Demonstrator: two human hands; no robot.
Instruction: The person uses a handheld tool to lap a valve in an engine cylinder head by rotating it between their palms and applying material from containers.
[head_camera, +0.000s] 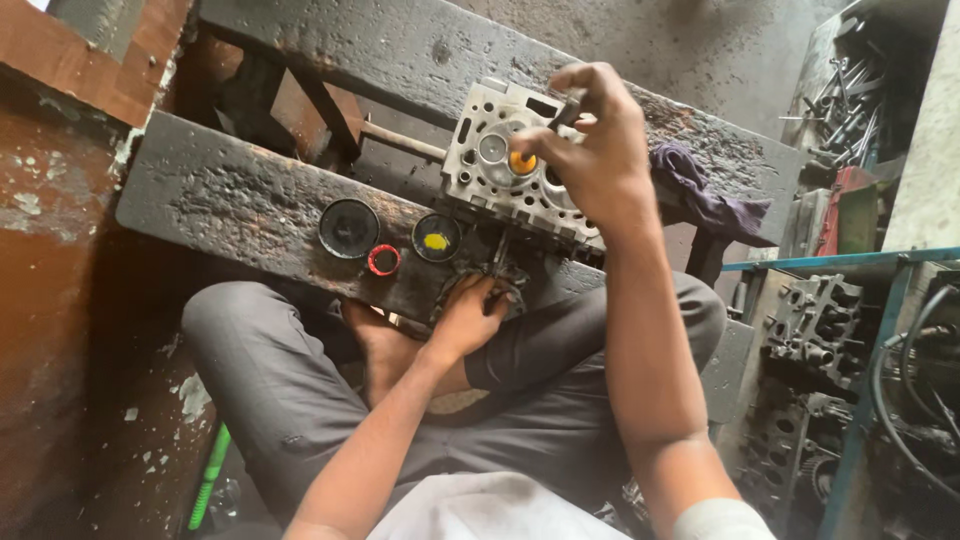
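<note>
Two bare hands work a grey cast-metal cylinder head (515, 165) that sits at centre frame on a charred, pitted bench plank (240, 205), and from my remote seat I read this as valve work in mid-step. My right hand (595, 150), upper centre, is curled with its fingertips pinched on a slim dark tool (566, 108) whose orange round tip (523, 161) rests in one of the head's circular ports. My left hand (470, 315), lower centre, is pressed under the plank's near edge, fingers closed around a thin metal stem (498, 255) that pokes down from the casting; exactly what it grips there I cannot tell. As I judge it, the next move calls for a steady pinch above and firm support below, since the head looks heavy and its ports are narrow. Left of the casting lie a round black cap (349, 228), a small red ring (384, 260) and a black dish of yellow paste (437, 239). A crumpled purple rag (700, 195) drapes the second plank at right, and more oily, rough-cast engine heads (815, 325) crowd the right edge.
</note>
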